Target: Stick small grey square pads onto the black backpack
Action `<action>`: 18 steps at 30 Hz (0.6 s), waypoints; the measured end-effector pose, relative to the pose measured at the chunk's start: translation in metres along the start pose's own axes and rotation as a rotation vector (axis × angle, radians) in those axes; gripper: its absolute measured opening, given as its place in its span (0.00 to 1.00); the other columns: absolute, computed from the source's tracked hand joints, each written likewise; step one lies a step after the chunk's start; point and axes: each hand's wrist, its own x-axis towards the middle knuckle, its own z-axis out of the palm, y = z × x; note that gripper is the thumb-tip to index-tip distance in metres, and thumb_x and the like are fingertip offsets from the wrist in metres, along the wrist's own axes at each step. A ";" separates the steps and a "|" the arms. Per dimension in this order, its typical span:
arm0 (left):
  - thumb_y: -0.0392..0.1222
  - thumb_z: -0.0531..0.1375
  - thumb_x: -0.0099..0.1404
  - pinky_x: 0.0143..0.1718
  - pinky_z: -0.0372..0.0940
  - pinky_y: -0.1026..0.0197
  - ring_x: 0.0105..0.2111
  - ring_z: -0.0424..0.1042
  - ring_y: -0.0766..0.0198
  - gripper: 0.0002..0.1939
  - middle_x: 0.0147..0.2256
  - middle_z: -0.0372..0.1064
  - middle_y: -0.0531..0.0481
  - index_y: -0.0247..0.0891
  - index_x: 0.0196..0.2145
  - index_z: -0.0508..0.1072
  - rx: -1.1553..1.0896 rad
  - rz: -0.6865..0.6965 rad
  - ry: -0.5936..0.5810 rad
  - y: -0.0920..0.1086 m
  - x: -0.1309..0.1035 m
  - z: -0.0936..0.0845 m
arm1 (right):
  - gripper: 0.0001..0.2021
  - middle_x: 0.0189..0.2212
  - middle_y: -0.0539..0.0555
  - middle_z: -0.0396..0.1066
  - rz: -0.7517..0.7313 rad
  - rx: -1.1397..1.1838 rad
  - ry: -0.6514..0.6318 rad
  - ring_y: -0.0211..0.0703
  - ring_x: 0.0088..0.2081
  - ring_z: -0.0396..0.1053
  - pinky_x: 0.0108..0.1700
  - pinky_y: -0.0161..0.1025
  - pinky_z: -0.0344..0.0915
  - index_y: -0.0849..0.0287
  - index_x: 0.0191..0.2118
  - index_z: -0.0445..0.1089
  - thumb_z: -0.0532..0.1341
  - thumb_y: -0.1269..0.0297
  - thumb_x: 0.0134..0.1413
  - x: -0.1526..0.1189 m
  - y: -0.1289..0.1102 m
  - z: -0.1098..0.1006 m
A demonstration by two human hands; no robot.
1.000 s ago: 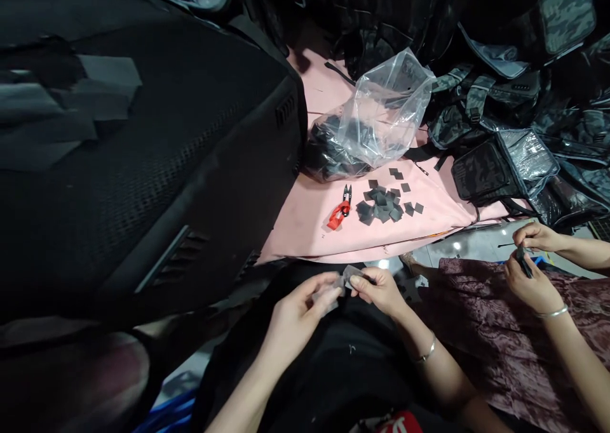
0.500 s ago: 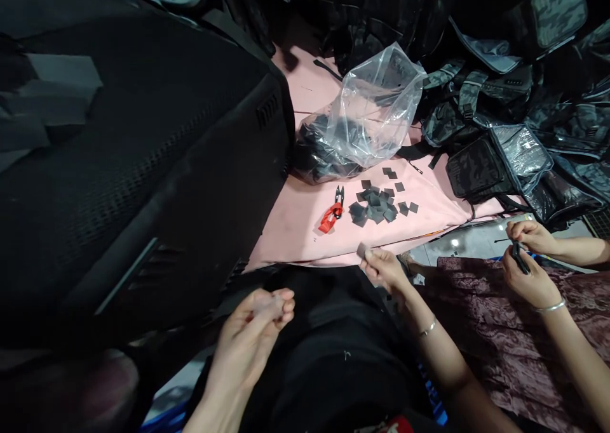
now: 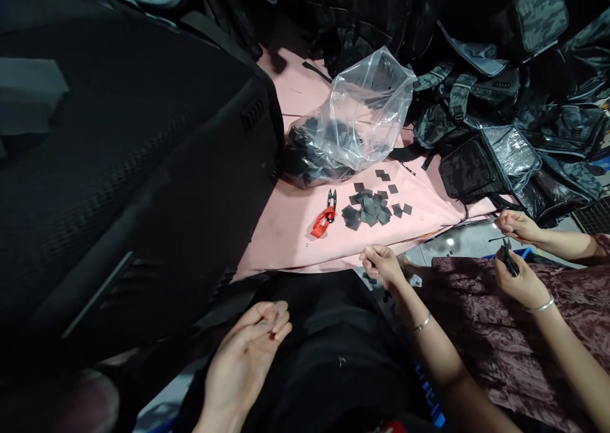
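Low in front of my dark clothing is my left hand (image 3: 250,350), palm turned up, thumb and fingers curled together; whether anything small lies between them I cannot make out. My right hand (image 3: 382,268), with a silver bangle on its wrist, hovers by the front edge of the pink cloth (image 3: 381,246), fingers pinched closed. Their contents are hidden. Just beyond it a heap of small dark grey squares (image 3: 369,209) lies scattered on the cloth. Left of the heap rest thread snips (image 3: 332,203) wrapped with red ribbon (image 3: 323,222).
A large black bag (image 3: 190,134) fills the left side. Behind the squares stands a clear plastic bag (image 3: 366,115) with dark pieces inside. Camouflage bags (image 3: 469,166) pile at the right. A co-worker's hand (image 3: 521,280) holds black snips, the other hand (image 3: 519,225) a thin dark strip.
The small grey square that showed at my right fingertips is no longer visible. My left hand has turned slightly, its fingers still curled. The co-worker's snips have tilted upward, and the whole view has shifted slightly.
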 end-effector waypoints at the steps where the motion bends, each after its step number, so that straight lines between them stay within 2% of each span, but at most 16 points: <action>1: 0.34 0.61 0.43 0.22 0.55 0.66 0.24 0.53 0.68 0.06 0.23 0.53 0.53 0.36 0.18 0.66 0.010 -0.003 -0.030 -0.001 -0.001 0.005 | 0.18 0.23 0.50 0.67 0.026 0.027 0.007 0.34 0.24 0.67 0.22 0.28 0.60 0.68 0.33 0.69 0.53 0.56 0.60 0.012 0.006 0.030; 3: 0.36 0.61 0.46 0.22 0.54 0.66 0.24 0.52 0.68 0.05 0.23 0.53 0.53 0.36 0.20 0.67 0.035 -0.003 -0.102 -0.004 -0.003 0.016 | 0.13 0.34 0.52 0.69 0.061 0.058 0.003 0.37 0.32 0.69 0.31 0.36 0.68 0.65 0.42 0.67 0.57 0.59 0.59 0.031 0.019 0.079; 4: 0.38 0.62 0.48 0.22 0.54 0.65 0.24 0.52 0.68 0.05 0.23 0.53 0.54 0.36 0.21 0.67 0.057 -0.002 -0.141 -0.006 -0.003 0.023 | 0.13 0.34 0.52 0.69 0.073 0.068 -0.012 0.37 0.31 0.69 0.32 0.36 0.68 0.65 0.42 0.67 0.57 0.59 0.59 0.036 0.026 0.095; 6: 0.42 0.61 0.51 0.22 0.53 0.65 0.24 0.52 0.68 0.08 0.23 0.55 0.54 0.36 0.23 0.68 0.132 0.016 -0.188 -0.011 -0.004 0.035 | 0.18 0.24 0.50 0.67 0.096 0.094 -0.030 0.34 0.23 0.64 0.24 0.33 0.64 0.66 0.34 0.68 0.54 0.53 0.60 0.040 0.039 0.112; 8: 0.46 0.62 0.52 0.23 0.53 0.65 0.23 0.53 0.68 0.09 0.23 0.56 0.54 0.37 0.26 0.70 0.274 0.054 -0.197 -0.017 -0.002 0.046 | 0.26 0.12 0.45 0.56 0.115 0.175 -0.057 0.30 0.14 0.52 0.16 0.30 0.51 0.64 0.23 0.65 0.53 0.44 0.56 0.038 0.050 0.117; 10: 0.46 0.64 0.51 0.25 0.54 0.65 0.23 0.55 0.68 0.11 0.23 0.59 0.54 0.37 0.30 0.72 0.439 0.120 -0.186 -0.024 0.000 0.053 | 0.29 0.08 0.43 0.49 0.138 0.278 -0.104 0.27 0.11 0.44 0.15 0.30 0.42 0.62 0.17 0.61 0.54 0.38 0.49 0.035 0.057 0.119; 12: 0.45 0.64 0.50 0.28 0.57 0.63 0.24 0.58 0.67 0.10 0.24 0.62 0.53 0.38 0.29 0.72 0.583 0.204 -0.178 -0.031 0.003 0.055 | 0.30 0.08 0.44 0.50 0.172 0.357 -0.158 0.27 0.11 0.43 0.15 0.30 0.40 0.62 0.17 0.61 0.55 0.35 0.45 0.031 0.057 0.119; 14: 0.46 0.63 0.52 0.31 0.59 0.62 0.26 0.61 0.65 0.09 0.25 0.64 0.52 0.38 0.24 0.71 0.666 0.279 -0.155 -0.035 0.005 0.053 | 0.31 0.10 0.46 0.54 0.217 0.414 -0.221 0.27 0.12 0.45 0.15 0.30 0.39 0.63 0.20 0.65 0.50 0.35 0.49 0.027 0.052 0.117; 16: 0.47 0.61 0.54 0.31 0.59 0.63 0.26 0.62 0.65 0.11 0.24 0.63 0.52 0.37 0.23 0.71 0.651 0.288 -0.118 -0.035 0.006 0.049 | 0.31 0.13 0.49 0.59 0.252 0.475 -0.274 0.29 0.14 0.48 0.16 0.30 0.43 0.64 0.26 0.68 0.46 0.38 0.54 0.023 0.044 0.113; 18: 0.49 0.61 0.55 0.27 0.58 0.64 0.23 0.58 0.67 0.12 0.21 0.58 0.54 0.37 0.23 0.70 0.516 0.244 -0.080 -0.031 0.006 0.044 | 0.25 0.20 0.54 0.65 0.258 0.505 -0.290 0.30 0.18 0.54 0.18 0.31 0.50 0.63 0.32 0.70 0.51 0.43 0.54 0.020 0.039 0.106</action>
